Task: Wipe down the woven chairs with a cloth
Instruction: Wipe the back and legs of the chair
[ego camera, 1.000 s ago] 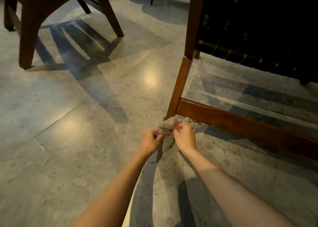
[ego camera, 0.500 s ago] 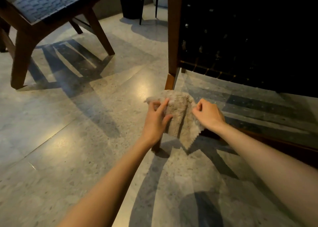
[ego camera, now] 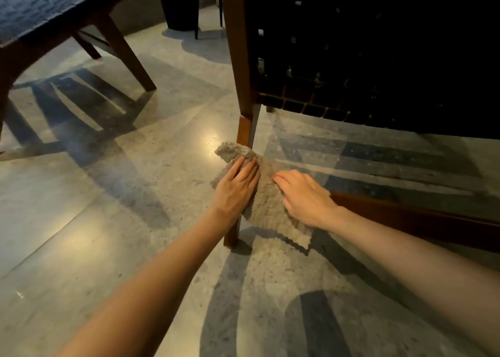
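A fluffy grey-beige cloth (ego camera: 266,204) is draped over the lower part of the wooden front leg (ego camera: 244,132) of the near woven chair (ego camera: 378,59). My left hand (ego camera: 235,189) lies on the cloth with straight fingers and presses it against the leg. Beside it, my right hand (ego camera: 305,197) rests flat on the cloth where the low wooden rail (ego camera: 405,216) meets the leg. One corner of the cloth hangs free below my right hand. Both thumbs are hidden.
A second woven chair (ego camera: 46,10) with wooden legs stands at the upper left on the polished stone floor (ego camera: 108,221). A dark bin (ego camera: 178,5) and thin metal legs stand at the back.
The hands rose from the floor by the leg's foot with a bunched cloth, spread it out in the air, and now lay it flat over the leg and rail.
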A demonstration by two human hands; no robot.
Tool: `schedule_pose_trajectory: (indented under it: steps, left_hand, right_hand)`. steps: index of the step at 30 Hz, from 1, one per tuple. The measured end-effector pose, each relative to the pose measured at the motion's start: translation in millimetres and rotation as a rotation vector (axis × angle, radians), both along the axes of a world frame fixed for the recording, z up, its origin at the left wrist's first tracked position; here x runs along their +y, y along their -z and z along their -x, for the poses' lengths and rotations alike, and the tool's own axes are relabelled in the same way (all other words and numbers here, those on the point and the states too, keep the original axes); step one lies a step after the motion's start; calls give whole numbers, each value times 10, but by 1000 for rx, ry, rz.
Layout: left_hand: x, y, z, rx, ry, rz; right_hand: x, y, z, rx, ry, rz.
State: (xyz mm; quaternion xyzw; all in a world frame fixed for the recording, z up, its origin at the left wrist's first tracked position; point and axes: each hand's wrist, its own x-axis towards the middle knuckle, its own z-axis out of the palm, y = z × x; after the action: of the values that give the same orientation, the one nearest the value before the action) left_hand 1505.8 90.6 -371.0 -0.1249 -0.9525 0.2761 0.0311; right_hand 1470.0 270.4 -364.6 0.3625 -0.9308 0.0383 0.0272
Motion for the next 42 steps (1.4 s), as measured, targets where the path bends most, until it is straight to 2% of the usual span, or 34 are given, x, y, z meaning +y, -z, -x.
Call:
schedule_pose_trajectory:
  steps: [3,8,13,20,33,37,42]
  left_hand:
    - [27,48,-12,-36,-41,46]
    - [131,24,-3,-54,-44,39]
    - [237,12,-13,-52,-28,-19]
    - [758,70,174,-94,50,-345]
    - [2901,313,646,-246,341,-442]
    - [3089,298,685,-264,350,-476]
    - [2754,276,541,-170,350,-524]
  right_hand:
    - [-111,124,-21,-83,67,-6]
    - [-119,236,4,68,103,-99]
    - [74,254,38,90,75,-85]
    - [894,326,71,75,147,-88]
    - [3169,243,-47,-30,473,-171]
    - [3332,276,-57,-29,549,-137]
    - [2983,259,-37,10,547,-292]
